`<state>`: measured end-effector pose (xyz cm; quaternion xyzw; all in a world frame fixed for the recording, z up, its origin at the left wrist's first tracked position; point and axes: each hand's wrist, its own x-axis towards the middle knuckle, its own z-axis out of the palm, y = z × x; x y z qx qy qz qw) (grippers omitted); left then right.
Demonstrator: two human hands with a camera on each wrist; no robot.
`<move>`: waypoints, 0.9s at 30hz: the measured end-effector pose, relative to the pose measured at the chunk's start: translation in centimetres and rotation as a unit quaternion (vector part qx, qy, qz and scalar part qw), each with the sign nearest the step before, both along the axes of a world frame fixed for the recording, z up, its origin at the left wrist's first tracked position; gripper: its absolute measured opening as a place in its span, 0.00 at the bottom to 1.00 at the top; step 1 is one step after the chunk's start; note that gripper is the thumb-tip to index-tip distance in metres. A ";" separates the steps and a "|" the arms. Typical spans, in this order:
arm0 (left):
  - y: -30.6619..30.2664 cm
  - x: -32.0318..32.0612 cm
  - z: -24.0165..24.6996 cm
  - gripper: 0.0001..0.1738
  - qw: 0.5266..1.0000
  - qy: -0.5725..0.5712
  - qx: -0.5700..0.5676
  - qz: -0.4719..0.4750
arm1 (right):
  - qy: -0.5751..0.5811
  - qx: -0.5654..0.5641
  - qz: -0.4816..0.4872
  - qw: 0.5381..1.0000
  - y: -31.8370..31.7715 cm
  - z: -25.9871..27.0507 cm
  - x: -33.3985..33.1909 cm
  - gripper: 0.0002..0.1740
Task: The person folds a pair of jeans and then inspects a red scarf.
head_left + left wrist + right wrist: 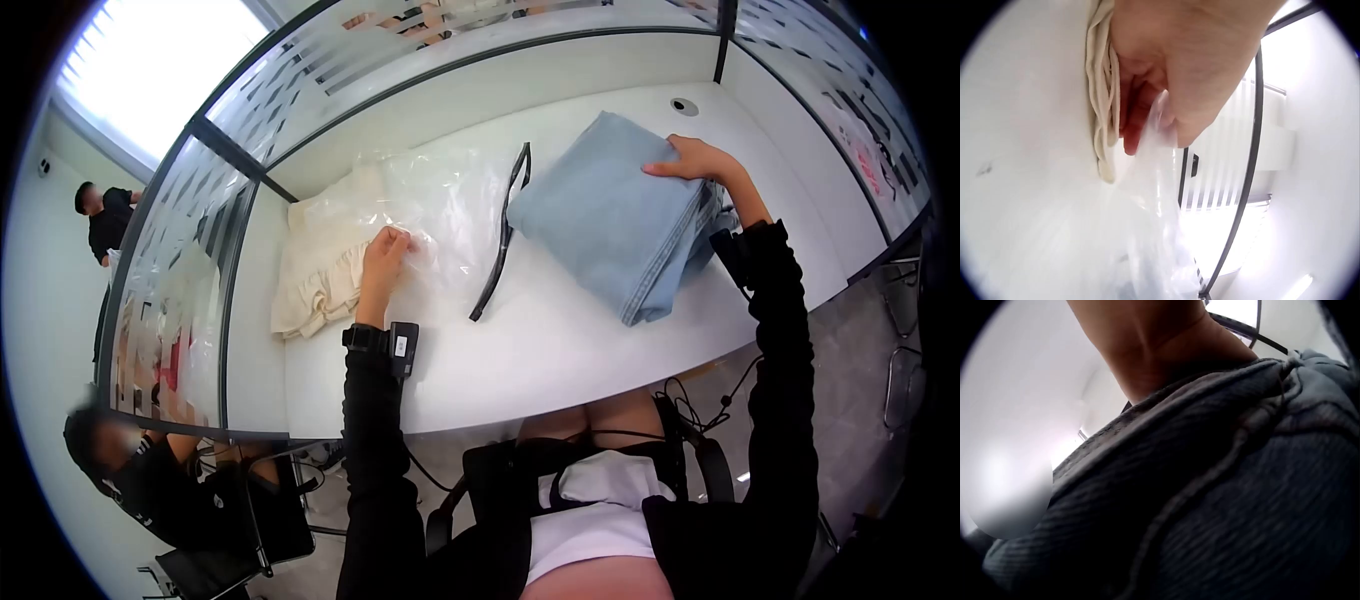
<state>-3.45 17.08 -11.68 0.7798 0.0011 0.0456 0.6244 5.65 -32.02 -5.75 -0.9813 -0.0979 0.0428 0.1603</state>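
Observation:
Folded light-blue denim (600, 200) lies on the right part of the white table. My right hand (700, 165) holds its upper right edge, thumb on top and the other fingers hidden; in the right wrist view the dark denim (1241, 506) fills the frame below the wrist (1154, 344). My left hand (385, 262) pinches the edge of a clear plastic bag (440, 190), seen closely in the left wrist view as a thin film (1154, 206) between thumb and fingers of the hand (1179, 69). Cream fabric (325, 290) lies beside that hand, partly under the plastic.
A black strap-like strip (500, 240) lies between the bag and the denim. Low partitions (480, 85) enclose the table's back and sides, with a round cable hole (684, 106) at the back right. Another person (150, 480) sits at the lower left; a further one (105, 220) stands behind.

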 end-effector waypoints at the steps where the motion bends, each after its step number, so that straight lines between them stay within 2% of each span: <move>1: -0.3 -0.2 0.1 0.09 1.000 -0.003 -0.006 -0.005 | 0.059 0.003 -0.010 0.998 0.3 0.5 -0.5 0.56; 3: -0.4 -0.4 0.1 0.09 1.000 -0.008 -0.005 -0.012 | 0.182 0.016 -0.033 0.983 0.6 2.3 -2.2 0.57; 4: -0.6 -0.4 0.4 0.08 1.000 -0.014 -0.002 -0.014 | 0.246 0.057 -0.028 0.967 0.5 2.5 -2.5 0.57; 5: -0.9 -0.5 0.5 0.08 1.000 -0.022 -0.002 -0.016 | 0.265 0.091 -0.023 0.960 0.4 2.1 -2.9 0.55; 6: -1.1 -0.8 0.9 0.08 0.999 0.002 0.045 0.009 | 0.267 0.132 -0.020 0.954 0.3 1.4 -3.3 0.54; 8: -1.0 -0.4 0.2 0.08 1.000 -0.014 0.016 0.002 | 0.268 0.201 -0.042 0.941 0.2 -0.1 -3.8 0.49; 12: -0.3 -0.2 -0.4 0.09 1.000 -0.009 0.024 0.009 | 0.289 0.247 -0.038 0.924 0.1 -0.7 -4.0 0.45; 13: -0.4 -0.2 -0.4 0.09 0.999 -0.023 0.031 0.003 | 0.300 0.246 -0.031 0.921 -0.1 -1.0 -4.0 0.41; 15: -0.3 -0.2 -0.3 0.08 0.999 -0.027 0.021 -0.002 | 0.315 0.226 -0.022 0.921 -0.4 -1.3 -3.9 0.42; 17: -0.5 0.3 -0.6 0.07 0.993 -0.067 0.056 0.079 | 0.349 0.223 -0.010 0.910 0.1 0.2 -5.6 0.41; 19: -0.9 -0.1 -0.6 0.07 0.981 -0.084 0.108 0.137 | 0.429 0.150 0.067 0.888 0.4 2.5 -6.9 0.37; 21: -1.5 -0.4 0.3 0.08 0.966 -0.088 0.173 0.172 | 0.454 0.127 0.157 0.868 0.5 3.1 -7.4 0.30; 23: -0.5 -0.3 0.7 0.13 0.947 -0.075 0.253 0.185 | 0.448 0.144 0.185 0.863 0.9 3.6 -7.8 0.25; 25: -0.3 -1.3 1.6 0.15 0.922 -0.039 0.324 0.210 | 0.375 0.228 0.145 0.887 0.2 2.6 -7.2 0.24; 26: -1.3 -2.1 2.4 0.18 0.915 -0.028 0.308 0.261 | 0.282 0.267 0.126 0.913 0.2 2.5 -6.8 0.24; 27: -1.7 -2.4 3.0 0.18 0.905 -0.078 0.334 0.252 | 0.203 0.315 0.084 0.923 0.0 2.0 -6.1 0.22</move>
